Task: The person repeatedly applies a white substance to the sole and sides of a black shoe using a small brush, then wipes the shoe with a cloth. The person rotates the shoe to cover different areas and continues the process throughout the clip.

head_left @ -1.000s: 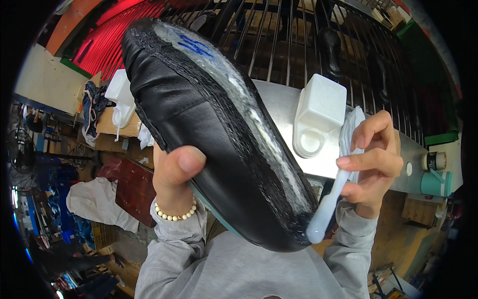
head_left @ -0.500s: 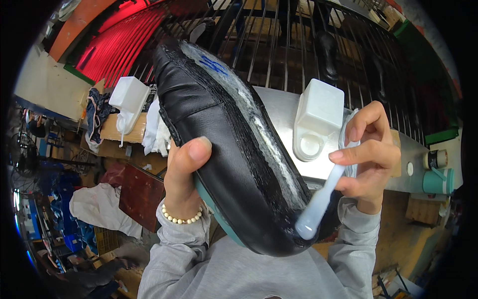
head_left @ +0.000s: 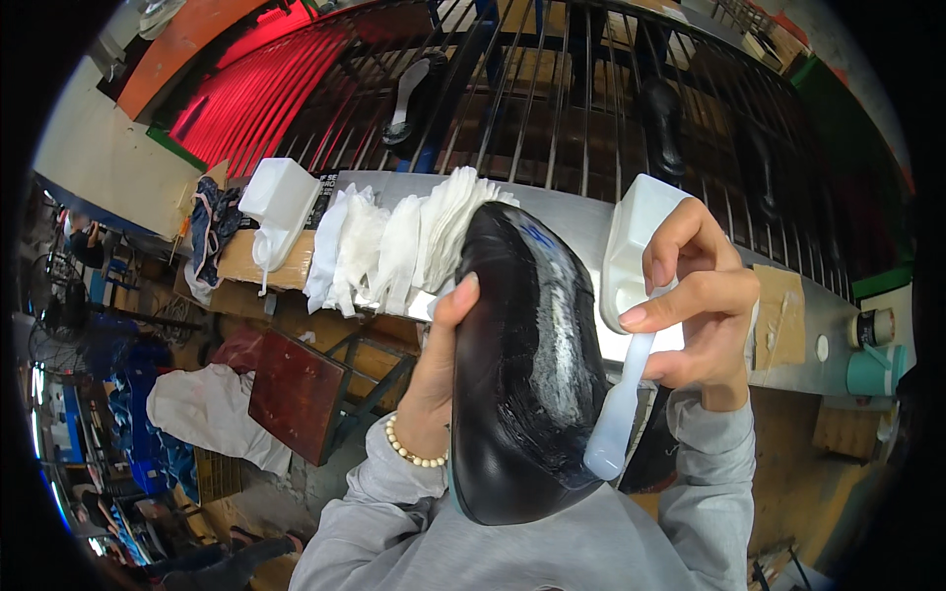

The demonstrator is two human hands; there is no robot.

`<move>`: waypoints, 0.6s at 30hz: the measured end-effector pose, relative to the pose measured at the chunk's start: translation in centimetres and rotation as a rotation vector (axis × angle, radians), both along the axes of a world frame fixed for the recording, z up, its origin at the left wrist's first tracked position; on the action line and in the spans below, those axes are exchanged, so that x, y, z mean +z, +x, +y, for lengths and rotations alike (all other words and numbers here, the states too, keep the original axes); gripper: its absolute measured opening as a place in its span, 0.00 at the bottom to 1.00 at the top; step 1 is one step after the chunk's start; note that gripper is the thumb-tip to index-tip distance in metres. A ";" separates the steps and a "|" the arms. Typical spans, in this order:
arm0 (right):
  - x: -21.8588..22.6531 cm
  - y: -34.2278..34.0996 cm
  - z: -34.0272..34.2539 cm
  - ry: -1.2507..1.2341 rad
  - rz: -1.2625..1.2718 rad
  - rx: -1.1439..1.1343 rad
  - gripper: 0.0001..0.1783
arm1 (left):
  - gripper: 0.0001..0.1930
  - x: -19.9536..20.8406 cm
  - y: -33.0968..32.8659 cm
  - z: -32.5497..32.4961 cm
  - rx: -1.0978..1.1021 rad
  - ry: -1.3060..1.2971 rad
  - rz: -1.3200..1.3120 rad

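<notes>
My left hand [head_left: 434, 369] grips a black leather shoe upper [head_left: 490, 414] by its side, thumb on the leather and the other fingers hidden behind it. The shoe's underside faces up, showing a pale grey, wet-looking strip [head_left: 559, 340] edged with glossy black, with blue marks near the far end. Between the thumb and fingers of my right hand [head_left: 705, 305] is a white glue brush [head_left: 619, 409]. Its broad, whitish tip touches or nearly touches the shoe's near right edge. Behind my right hand stands a white plastic container [head_left: 636, 231], partly covered.
White cloth gloves [head_left: 389, 246] lie beside another white container [head_left: 279, 202] on the metal table. Beyond is a rack of metal bars [head_left: 532, 108] bearing black shoe pieces [head_left: 662, 123], with a red glow at left. A teal mug [head_left: 875, 372] stands right; a brown stool [head_left: 296, 394] is lower left.
The shoe has moved right and turned more upright in my left hand, uncovering the white gloves. The brush has shifted slightly left and stays by the shoe's near right edge.
</notes>
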State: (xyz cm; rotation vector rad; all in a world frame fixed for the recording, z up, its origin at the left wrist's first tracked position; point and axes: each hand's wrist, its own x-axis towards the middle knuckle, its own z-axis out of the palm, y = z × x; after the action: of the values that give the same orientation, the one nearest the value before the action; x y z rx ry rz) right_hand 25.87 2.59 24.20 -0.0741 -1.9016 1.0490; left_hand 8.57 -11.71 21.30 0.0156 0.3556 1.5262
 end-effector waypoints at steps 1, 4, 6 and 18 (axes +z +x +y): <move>-0.1 -0.2 0.1 -0.010 0.008 0.023 0.24 | 0.34 0.0 0.2 -0.4 -0.012 -0.013 -0.053; -0.4 -1.0 0.3 -0.041 0.009 0.072 0.24 | 0.32 -0.2 0.1 -0.6 -0.130 -0.010 -0.253; -0.3 -1.4 0.5 -0.055 -0.005 0.088 0.23 | 0.31 -0.4 -0.2 -0.4 -0.236 0.010 -0.395; 1.0 -2.9 0.6 -0.005 -0.040 0.119 0.21 | 0.37 -0.4 0.2 -0.4 -0.297 0.058 -0.335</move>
State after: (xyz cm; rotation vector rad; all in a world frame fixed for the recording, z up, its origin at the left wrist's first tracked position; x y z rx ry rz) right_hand 22.94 3.23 25.19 0.0153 -1.9596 1.1389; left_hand 8.78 -12.14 20.93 -0.1351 0.0381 1.2180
